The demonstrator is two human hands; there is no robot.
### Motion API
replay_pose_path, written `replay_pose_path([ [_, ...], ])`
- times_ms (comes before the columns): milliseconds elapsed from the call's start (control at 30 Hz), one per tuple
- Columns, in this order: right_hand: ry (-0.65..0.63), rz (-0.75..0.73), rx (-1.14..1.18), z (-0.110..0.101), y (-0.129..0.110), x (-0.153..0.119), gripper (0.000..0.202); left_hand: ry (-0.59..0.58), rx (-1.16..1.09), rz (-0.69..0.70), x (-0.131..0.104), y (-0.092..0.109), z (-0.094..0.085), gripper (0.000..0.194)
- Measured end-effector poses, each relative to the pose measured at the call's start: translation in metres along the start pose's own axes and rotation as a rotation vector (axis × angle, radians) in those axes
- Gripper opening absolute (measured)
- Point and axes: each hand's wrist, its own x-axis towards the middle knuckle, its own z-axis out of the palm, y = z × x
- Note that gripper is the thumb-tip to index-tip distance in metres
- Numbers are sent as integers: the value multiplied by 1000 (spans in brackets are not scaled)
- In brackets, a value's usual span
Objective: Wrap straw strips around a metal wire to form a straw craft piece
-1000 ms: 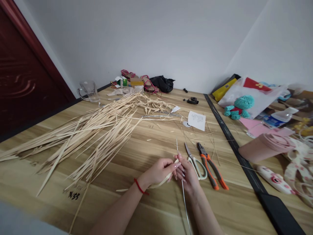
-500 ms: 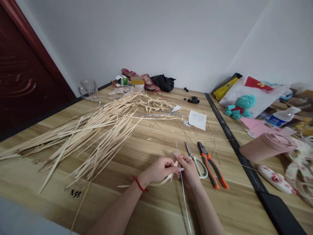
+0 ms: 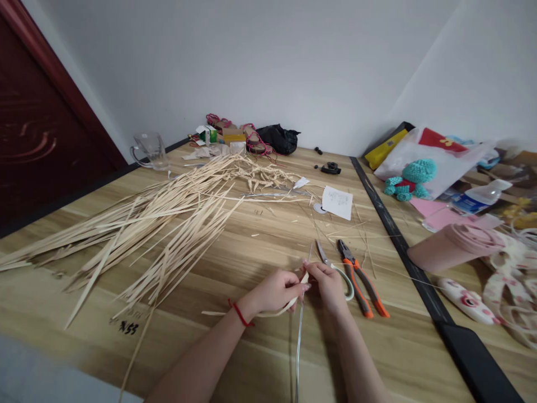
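Note:
My left hand point(image 3: 280, 290), with a red cord round its wrist, pinches a pale flat strip point(image 3: 272, 314) whose tail runs back under the wrist. Close against it, my right hand point(image 3: 329, 284) has thumb and fingers closed at the same spot. A thin silvery wire point(image 3: 298, 350) passes between the hands, one end pointing away and the other running toward me. Fingers partly cover where strip and wire meet. Just right of my right hand lie scissors point(image 3: 349, 284) with pale handles and pliers point(image 3: 364, 281) with orange and grey grips.
Loose pale strips point(image 3: 168, 224) spread over the left of the wooden table. A glass mug point(image 3: 153, 152), a black bag point(image 3: 279, 140) and a paper note point(image 3: 337, 202) lie farther back. On the right are a pink roll point(image 3: 455, 246), a turquoise crocheted toy point(image 3: 413, 178) and a bottle point(image 3: 482, 196).
The wire's near end has swung left, and its far tip has shifted slightly right. Both hands stay together at nearly the same place. The view has shifted slightly.

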Motion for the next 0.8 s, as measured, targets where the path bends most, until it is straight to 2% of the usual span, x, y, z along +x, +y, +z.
replay_pose_path([
  [367,-46,66,278,1,0,0,28,-8,-25,53,-4,7,0,38],
  [633,-46,86,306,2,-1,1,28,-6,-23,79,-6,10,-1,36],
  [800,-56,87,290,3,-3,0,29,-28,-50,42,-5,9,-3,37],
])
